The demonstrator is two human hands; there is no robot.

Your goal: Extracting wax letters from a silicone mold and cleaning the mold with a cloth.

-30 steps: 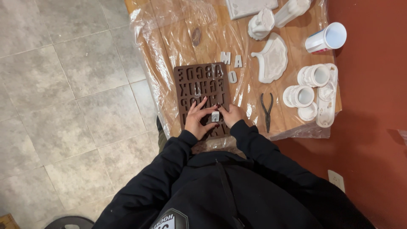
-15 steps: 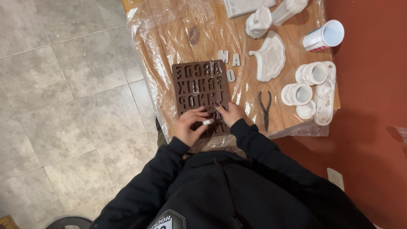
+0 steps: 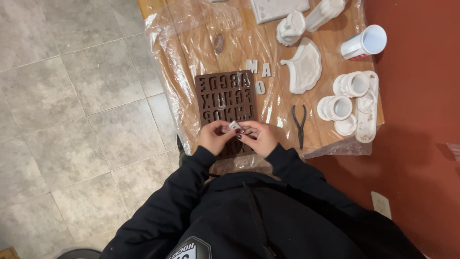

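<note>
A brown silicone letter mould [image 3: 225,98] lies flat on the plastic-covered wooden table [image 3: 191,52]. Over the mould's near end, my left hand [image 3: 214,137] and my right hand [image 3: 260,138] meet, and their fingertips pinch a small white cast piece [image 3: 235,126] between them. Both hands hover just above the mould's lower rows, hiding them. Three white cast letters [image 3: 259,73] lie to the right of the mould's top edge.
Black pliers [image 3: 299,125] lie right of my right hand. Farther right stand white plaster casts: a fan-shaped tray [image 3: 304,66], two round cups [image 3: 344,96] and a long piece [image 3: 367,108]. A white paper cup [image 3: 364,42] lies at the table's right edge. Grey floor tiles [image 3: 81,96] lie left.
The small white piece has come out of the mould. My left hand lifted it, and my right hand left the mould and joined it, so both now pinch the piece.
</note>
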